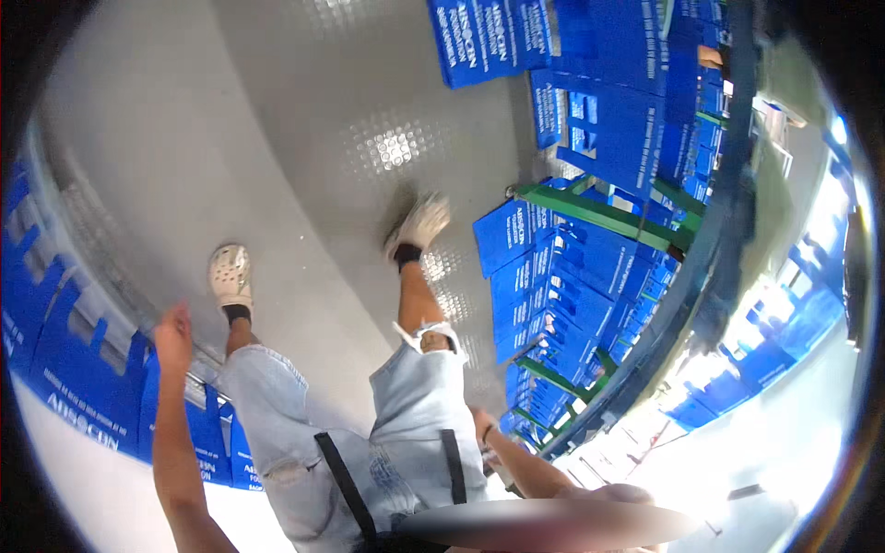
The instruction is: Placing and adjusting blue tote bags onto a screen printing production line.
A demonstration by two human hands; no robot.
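My left hand (173, 339) hangs at the left, in front of a row of blue bags (92, 392). It is smeared by motion, so I cannot tell whether its fingers are curled or apart; no object shows in it. Low on the right side, my right hand (481, 424) is beside the leg of my light blue denim shorts (419, 387), a dark band at its wrist. Its fingers are too small and partly hidden to read. Beige clogs (230, 272) are on my feet, which are set apart in mid-stride.
Grey floor (304, 138) runs between blue bags on both sides. At right, more blue bags (521, 309) stand in rows under a long table with green metal legs (599, 217). Another blue bag (489, 41) juts onto the floor at the top.
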